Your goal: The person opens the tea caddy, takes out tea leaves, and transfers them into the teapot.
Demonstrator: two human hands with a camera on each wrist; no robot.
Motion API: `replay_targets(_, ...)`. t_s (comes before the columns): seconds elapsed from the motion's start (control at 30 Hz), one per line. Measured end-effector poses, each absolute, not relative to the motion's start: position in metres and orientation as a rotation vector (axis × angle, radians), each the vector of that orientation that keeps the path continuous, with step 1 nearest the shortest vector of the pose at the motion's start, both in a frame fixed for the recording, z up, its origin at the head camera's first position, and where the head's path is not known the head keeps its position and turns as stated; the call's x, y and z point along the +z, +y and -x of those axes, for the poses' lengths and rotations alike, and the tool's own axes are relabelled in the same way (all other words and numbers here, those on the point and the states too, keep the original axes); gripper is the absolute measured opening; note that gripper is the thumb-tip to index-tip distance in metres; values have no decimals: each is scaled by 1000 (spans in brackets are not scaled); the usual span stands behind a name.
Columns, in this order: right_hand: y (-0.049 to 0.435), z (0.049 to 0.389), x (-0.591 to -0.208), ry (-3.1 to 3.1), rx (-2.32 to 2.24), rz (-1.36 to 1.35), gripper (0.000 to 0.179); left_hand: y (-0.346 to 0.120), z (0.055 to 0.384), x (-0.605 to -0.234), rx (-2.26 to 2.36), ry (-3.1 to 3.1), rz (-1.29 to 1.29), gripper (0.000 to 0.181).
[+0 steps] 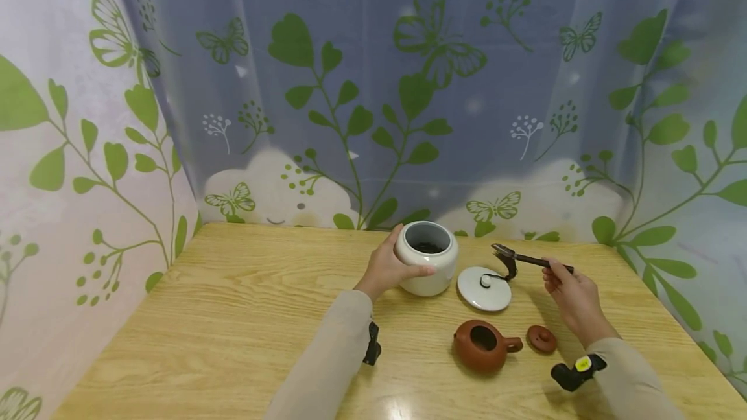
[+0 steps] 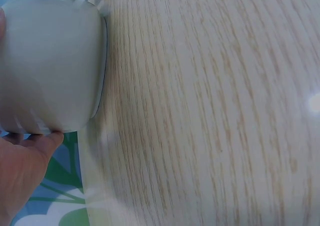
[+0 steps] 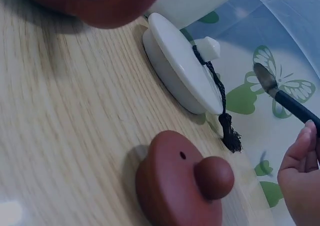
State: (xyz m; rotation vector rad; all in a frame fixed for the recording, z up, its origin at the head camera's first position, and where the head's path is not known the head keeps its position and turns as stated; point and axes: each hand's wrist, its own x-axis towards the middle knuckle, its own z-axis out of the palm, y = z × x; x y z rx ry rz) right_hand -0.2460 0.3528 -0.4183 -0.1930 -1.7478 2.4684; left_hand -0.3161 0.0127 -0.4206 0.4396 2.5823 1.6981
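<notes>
— Where does the scoop sit from your right hand (image 1: 574, 297)?

— I pinch the dark scoop (image 1: 528, 258) by its handle end; its long axis runs left from my fingers, bowl toward the white jar (image 1: 427, 258).

— And the jar?

— Farther left, open-mouthed, upright on the tabletop (image 1: 233, 316); my left hand (image 1: 388, 269) curls around its side.
</notes>
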Motion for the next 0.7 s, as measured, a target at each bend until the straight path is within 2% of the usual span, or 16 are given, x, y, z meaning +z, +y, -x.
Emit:
replay_targets(0.23,354,247,-422,-1578,2657,-93,23,12,315,-420,1707,2580,-445,118)
replay_targets(0.47,349,248,-417,-1672,2515,88,9,12,314,-420,1704,2576,-444,117)
replay_targets(0.7,344,249,-411,-1771,2481,-11,18,12,315,-419,1705,2567,-442,118)
